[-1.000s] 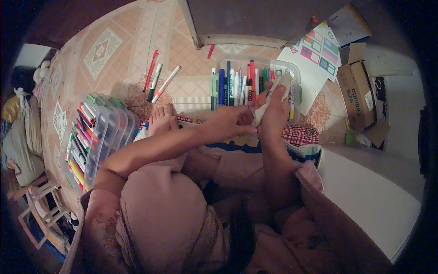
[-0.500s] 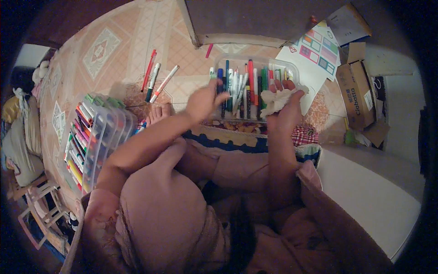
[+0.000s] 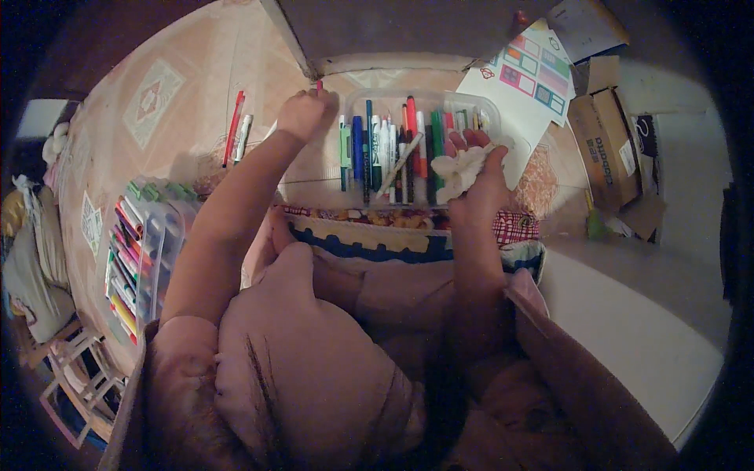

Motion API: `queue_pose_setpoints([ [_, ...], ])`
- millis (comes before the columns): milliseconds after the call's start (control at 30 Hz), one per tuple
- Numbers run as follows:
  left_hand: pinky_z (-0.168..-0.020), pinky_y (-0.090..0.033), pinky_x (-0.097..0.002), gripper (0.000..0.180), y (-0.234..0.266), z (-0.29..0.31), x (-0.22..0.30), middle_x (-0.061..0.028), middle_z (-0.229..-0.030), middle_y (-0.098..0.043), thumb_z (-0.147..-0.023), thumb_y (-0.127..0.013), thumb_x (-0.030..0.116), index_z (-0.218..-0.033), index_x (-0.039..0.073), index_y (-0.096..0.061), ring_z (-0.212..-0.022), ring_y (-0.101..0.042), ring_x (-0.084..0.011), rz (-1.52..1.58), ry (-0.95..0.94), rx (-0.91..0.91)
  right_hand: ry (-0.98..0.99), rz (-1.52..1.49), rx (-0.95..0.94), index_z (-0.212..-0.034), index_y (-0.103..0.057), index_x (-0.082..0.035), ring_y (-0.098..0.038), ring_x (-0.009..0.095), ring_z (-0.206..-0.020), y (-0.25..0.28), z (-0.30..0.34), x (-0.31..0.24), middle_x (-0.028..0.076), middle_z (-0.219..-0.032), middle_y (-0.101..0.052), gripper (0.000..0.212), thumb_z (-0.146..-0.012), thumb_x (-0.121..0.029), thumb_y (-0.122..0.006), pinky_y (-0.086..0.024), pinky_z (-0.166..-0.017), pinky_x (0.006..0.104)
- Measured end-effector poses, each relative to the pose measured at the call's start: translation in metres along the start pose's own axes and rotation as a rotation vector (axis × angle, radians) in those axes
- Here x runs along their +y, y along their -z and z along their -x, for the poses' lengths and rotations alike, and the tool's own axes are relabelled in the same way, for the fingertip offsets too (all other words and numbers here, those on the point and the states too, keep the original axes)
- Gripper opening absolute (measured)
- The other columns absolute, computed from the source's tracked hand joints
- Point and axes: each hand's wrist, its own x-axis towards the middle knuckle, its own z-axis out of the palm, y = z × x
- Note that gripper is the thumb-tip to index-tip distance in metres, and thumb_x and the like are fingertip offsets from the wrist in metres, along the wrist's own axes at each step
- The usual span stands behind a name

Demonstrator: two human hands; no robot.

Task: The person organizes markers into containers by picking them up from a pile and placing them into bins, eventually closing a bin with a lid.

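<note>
Beyond the left end of a clear plastic box [image 3: 493, 110], my left hand [image 3: 308, 114] is closed at a pinkish-red pen [image 3: 320, 85], whose end shows above my fingers. My right hand [image 3: 483, 180] holds a crumpled white tissue [image 3: 459, 173] over the right part of that box. Several markers and pens stand side by side in the box, among them a blue marker [image 3: 357, 149] and a red one [image 3: 411, 118]. A pale, slim pen [image 3: 399, 166] lies slanted across the others. To the left of my left forearm, a red pen [image 3: 233, 125] and a white marker [image 3: 243, 137] lie on the floor.
At the left stands another clear box [image 3: 149, 259] packed with coloured markers. White printed sheets [image 3: 514, 94] lie behind the right hand, beside an opened cardboard box [image 3: 606, 149]. A white surface [image 3: 628, 314] is at the right, and a patterned cloth [image 3: 369, 239] lies before the pens.
My left hand has moved from the box's left end, away and leftward, to the pinkish-red pen on the floor. My right hand still holds the tissue. The view has shifted slightly.
</note>
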Motion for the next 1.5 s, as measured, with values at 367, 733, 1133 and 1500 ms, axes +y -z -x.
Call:
queue_pose_setpoints([
  [367, -0.07, -0.046, -0.0395, 0.023, 0.003, 0.013, -0.007, -0.0115, -0.094, -0.056, -0.076, -0.05, 0.024, -0.092, 0.009, -0.054, -0.083, -0.054, -0.0295, 0.035, 0.03, 0.137, -0.037, 0.031, 0.0, -0.105, -0.041, 0.0, -0.05, 0.026, -0.093, -0.01, 0.01, 0.003, 0.013, -0.101, -0.05, 0.045, -0.089, -0.041, -0.03, -0.04, -0.083, 0.039],
  [733, -0.091, -0.032, -0.0398, 0.054, 0.0, -0.001, 0.005, -0.0111, -0.13, -0.029, -0.075, -0.05, 0.022, -0.126, 0.022, -0.033, -0.114, -0.034, -0.0304, -0.082, -0.242, 0.041, -0.13, -0.023, 0.01, -0.102, -0.043, -0.001, -0.052, 0.023, -0.085, -0.013, 0.01, 0.001, 0.011, -0.096, -0.048, 0.041, -0.089, -0.039, -0.033, -0.044, -0.078, 0.0379],
  [1133, -0.076, -0.045, -0.038, 0.031, 0.007, -0.029, 0.002, -0.0136, -0.099, -0.054, -0.079, -0.045, 0.024, -0.107, 0.012, -0.05, -0.089, -0.054, -0.0288, 0.047, -0.265, -0.134, -0.14, -0.04, -0.005, -0.103, -0.042, 0.0, -0.053, 0.023, -0.083, -0.01, 0.007, -0.001, 0.011, -0.093, -0.05, 0.044, -0.089, -0.041, -0.032, -0.045, -0.077, 0.0359],
  [1500, -0.077, -0.04, -0.0383, 0.035, 0.035, 0.001, 0.03, -0.0157, -0.1, -0.052, -0.07, -0.061, 0.015, -0.101, 0.006, -0.049, -0.093, -0.049, -0.0307, 0.487, 0.032, 0.369, -0.14, -0.057, 0.007, -0.101, -0.045, -0.002, -0.053, 0.023, -0.082, -0.009, 0.008, -0.002, 0.01, -0.091, -0.051, 0.043, -0.088, -0.041, -0.033, -0.045, -0.075, 0.0364],
])
